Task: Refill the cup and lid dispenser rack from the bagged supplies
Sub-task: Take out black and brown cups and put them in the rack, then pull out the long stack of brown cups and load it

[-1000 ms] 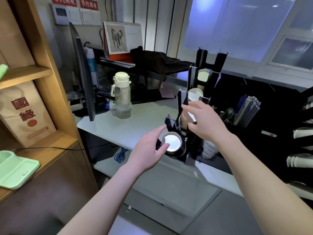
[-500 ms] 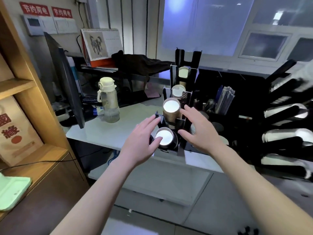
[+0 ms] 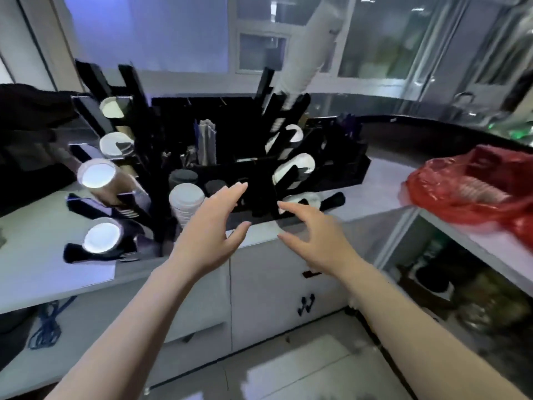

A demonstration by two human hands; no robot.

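Dispenser rack [image 3: 253,180], black and many-slotted, stands on the white counter [image 3: 57,272] straight ahead of me, paper cups lying in its left tiers and white lids in its right ones. Off to my right lies the red plastic bag [image 3: 473,186], a sleeve of cups showing through it, well apart from the rack. A stack of white lids [image 3: 186,203] stands just left of my left hand [image 3: 207,235], whose fingers are spread wide and hold nothing. My right hand [image 3: 314,238] is loosely curled, also bare. I judge I should swing right, grip the sleeve through the bag's mouth, not its thin skin.
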